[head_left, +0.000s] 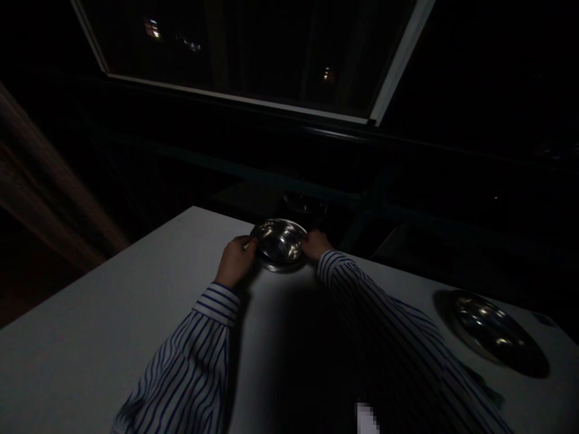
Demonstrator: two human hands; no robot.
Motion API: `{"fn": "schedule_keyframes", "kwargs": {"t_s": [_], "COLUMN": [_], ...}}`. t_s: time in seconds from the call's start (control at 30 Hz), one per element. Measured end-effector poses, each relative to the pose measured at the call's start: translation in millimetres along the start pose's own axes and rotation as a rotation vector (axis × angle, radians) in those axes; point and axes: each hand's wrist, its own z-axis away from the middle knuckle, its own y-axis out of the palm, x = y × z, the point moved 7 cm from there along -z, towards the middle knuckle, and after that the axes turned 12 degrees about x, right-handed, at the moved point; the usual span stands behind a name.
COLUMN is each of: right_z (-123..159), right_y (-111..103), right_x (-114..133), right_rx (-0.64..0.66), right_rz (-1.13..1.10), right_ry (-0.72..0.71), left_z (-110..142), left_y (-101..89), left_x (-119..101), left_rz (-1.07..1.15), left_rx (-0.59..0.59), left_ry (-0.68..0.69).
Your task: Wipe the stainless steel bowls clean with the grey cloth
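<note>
Hanging in dark folds, a brownish curtain (49,181) fills the left edge of the frame. Beside it, in the upper left and reaching past the upper middle, stands a window frame (239,98) with pale borders, and several small lights (154,28) shine inside it. Below, a white table (136,295) extends from the lower left towards the lower right.

Left of the centre, the left hand (236,259) comes out of a striped sleeve (194,343); its thumb and fingers are pinched together on the left rim of a metal bowl (279,241). This bowl is in the middle of the frame, at the far edge of the table, with its shiny inside visible (whether its base touches the table, I cannot tell). Just behind it, a dark object (304,202) with some gleams is too dim to name.

At the right rim of the bowl, the right hand (315,244) is closed with bent fingers on the metal. Its forearm, also in a striped sleeve, crosses to the lower right. Beyond this forearm, well apart from the hands, a second metal vessel (500,334) lies on the table, and a greenish patch (488,389) shows near the sleeve.
</note>
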Motion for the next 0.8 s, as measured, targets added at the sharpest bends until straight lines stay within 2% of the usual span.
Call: {"fn": "schedule_keyframes", "kwargs": {"t_s": [0.33, 0.53, 0.8], "right_z": [2, 1, 2], "right_y": [2, 4, 7], "right_x": [2, 4, 4], "right_rx": [-0.005, -0.011, 0.003], "right_rz": [-0.002, 0.008, 0.010], "right_ry": [-0.028, -0.018, -0.013], "left_z": [1, 0, 5], "left_y": [0.9, 3.4, 9.1], "left_x": [8, 14, 5], "left_rz": [0.353, 0.482, 0.610], "left_rx": [-0.007, -0.039, 0.021], "left_ry": [-0.078, -0.089, -0.146]}}
